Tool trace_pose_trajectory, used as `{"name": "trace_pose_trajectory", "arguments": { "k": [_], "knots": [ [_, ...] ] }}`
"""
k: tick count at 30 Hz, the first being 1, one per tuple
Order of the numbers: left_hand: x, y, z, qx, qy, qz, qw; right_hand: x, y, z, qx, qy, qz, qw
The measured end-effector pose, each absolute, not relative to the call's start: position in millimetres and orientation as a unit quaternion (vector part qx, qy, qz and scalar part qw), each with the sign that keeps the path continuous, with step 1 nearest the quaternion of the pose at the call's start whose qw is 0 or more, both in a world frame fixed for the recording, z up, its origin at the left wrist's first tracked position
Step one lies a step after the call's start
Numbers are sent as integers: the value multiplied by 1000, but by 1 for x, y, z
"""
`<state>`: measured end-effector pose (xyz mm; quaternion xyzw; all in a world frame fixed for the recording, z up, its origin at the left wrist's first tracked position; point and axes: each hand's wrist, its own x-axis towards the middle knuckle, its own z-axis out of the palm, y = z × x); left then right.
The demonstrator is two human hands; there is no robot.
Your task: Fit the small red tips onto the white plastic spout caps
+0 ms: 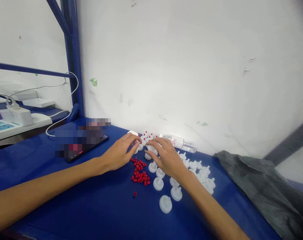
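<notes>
My left hand (121, 151) reaches to the back of the blue table, thumb and forefinger closed at the red tip of a white plastic nozzle cap (141, 147). Across from it, my right hand (167, 157) hovers over white nozzle caps, its thumb and fingers apart, with nothing seen between them. Behind the fingertips stand several white nozzle caps with red tips (150, 136), partly hidden. Small red caps (140, 177) lie in a loose heap between my forearms. White nozzle caps without red tips (158, 183) stand near my right wrist.
More white nozzle caps (203, 175) are piled right of my right arm. A clear bottle (183, 144) lies along the wall. Dark grey cloth (261, 190) covers the right side. A phone (86, 148) lies left, near a power strip (39, 121) and a blue post (75, 60).
</notes>
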<state>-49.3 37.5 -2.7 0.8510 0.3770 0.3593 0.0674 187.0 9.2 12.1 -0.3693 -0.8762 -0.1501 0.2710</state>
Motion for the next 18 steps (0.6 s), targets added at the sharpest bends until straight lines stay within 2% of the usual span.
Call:
{"name": "trace_pose_trajectory", "arguments": {
  "k": [4,10,18],
  "knots": [
    [-49,32,-1,873,324,360,50,177,2,12,-318,-893,-149,280],
    [-51,33,-4,890,290,352,26,171,-5,12,-266,-885,-144,353],
    [-47,25,-1,885,273,372,71,166,-11,19,-251,-896,-136,341]
  ]
}}
